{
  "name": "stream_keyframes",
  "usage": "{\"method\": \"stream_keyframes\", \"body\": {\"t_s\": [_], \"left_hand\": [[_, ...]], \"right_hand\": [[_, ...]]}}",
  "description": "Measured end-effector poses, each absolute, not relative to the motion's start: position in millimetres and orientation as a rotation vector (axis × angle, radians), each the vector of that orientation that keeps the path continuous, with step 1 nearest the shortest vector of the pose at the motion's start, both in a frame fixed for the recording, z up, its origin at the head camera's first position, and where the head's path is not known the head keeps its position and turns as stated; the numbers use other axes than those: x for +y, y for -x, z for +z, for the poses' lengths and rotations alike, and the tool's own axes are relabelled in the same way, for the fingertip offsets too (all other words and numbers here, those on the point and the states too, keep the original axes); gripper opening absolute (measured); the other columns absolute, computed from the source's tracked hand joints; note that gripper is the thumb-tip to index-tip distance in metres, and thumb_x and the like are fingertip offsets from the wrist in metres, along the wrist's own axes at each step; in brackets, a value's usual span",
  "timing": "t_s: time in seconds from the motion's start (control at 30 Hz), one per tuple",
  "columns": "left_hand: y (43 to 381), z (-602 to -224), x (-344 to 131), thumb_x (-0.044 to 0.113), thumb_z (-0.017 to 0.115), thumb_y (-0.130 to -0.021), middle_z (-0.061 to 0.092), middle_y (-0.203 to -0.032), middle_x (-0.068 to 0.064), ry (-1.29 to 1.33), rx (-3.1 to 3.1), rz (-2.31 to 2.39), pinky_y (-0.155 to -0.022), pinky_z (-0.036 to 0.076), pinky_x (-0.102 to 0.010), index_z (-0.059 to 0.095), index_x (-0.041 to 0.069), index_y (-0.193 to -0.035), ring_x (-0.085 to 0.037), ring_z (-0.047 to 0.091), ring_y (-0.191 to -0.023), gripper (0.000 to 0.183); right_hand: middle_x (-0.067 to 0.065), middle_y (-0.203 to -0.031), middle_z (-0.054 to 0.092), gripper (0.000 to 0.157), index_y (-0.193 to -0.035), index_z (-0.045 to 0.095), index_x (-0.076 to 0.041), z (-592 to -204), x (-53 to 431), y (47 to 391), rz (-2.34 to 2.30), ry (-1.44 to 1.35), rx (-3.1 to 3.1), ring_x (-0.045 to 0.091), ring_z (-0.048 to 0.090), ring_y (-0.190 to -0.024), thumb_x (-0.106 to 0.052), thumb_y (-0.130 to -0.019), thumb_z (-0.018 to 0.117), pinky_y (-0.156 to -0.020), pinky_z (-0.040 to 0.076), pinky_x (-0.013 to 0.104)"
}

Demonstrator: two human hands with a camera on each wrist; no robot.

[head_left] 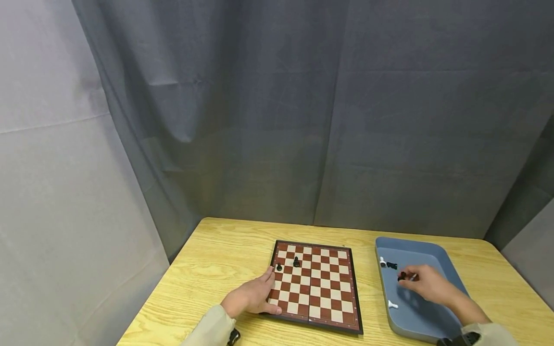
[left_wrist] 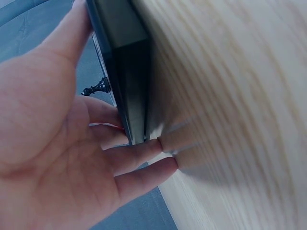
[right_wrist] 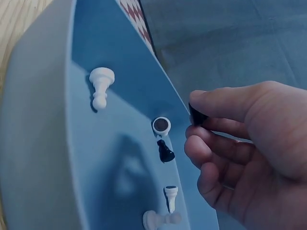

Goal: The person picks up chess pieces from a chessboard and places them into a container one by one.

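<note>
A chessboard (head_left: 327,290) in brown and cream squares lies on the table. On its far left part stand two black chess pieces, a small one (head_left: 279,266) and a taller one (head_left: 296,262). My left hand (head_left: 255,293) rests against the board's left side, its fingers extended along the edge; the left wrist view shows the dark board rim (left_wrist: 132,81) beside them. Over the blue tray (head_left: 426,247) my right hand (head_left: 430,283) pinches a black chess piece (right_wrist: 196,116) between thumb and fingers, which partly hide it.
Inside the tray lie a black piece (right_wrist: 165,151) and several white pieces, one (right_wrist: 101,88) apart from the others. The tray's raised wall (head_left: 384,288) stands right of the board. Grey curtain (head_left: 268,120) hangs behind the wooden table (head_left: 216,254).
</note>
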State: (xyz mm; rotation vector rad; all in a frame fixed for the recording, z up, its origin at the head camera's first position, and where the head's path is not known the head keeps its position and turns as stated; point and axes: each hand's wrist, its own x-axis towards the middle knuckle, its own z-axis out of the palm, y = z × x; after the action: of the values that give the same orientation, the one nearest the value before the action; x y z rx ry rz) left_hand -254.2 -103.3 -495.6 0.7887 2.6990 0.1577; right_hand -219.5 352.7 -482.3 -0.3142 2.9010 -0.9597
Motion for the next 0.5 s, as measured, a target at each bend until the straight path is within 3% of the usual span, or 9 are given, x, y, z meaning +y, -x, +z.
{"method": "stream_keyframes", "body": {"t_s": [0.2,0.5], "left_hand": [[254,-496,-103,0.062,0.061,-0.079,0.011,-0.156,-0.016,-0.791,2.690,0.165,-0.106,0.034,-0.037,0.022,0.001,-0.149,-0.030,0.033,-0.135,0.101],[255,-497,-104,0.063,0.060,-0.079,0.010,-0.157,-0.015,-0.769,2.683,0.170,-0.106,0.034,-0.037,0.021,0.001,-0.150,-0.029,0.032,-0.136,0.102]], "right_hand": [[0.004,-0.092,0.065,0.026,-0.105,0.067,0.003,-483,355,217,-1.011,0.279,2.890,0.018,0.059,-0.076,-0.016,-0.087,0.068,-0.057,0.049,0.027],[0.002,-0.092,0.065,0.027,-0.105,0.068,0.000,-480,343,217,-0.987,0.287,2.907,0.015,0.058,-0.076,-0.021,-0.086,0.069,-0.059,0.049,0.028]]}}
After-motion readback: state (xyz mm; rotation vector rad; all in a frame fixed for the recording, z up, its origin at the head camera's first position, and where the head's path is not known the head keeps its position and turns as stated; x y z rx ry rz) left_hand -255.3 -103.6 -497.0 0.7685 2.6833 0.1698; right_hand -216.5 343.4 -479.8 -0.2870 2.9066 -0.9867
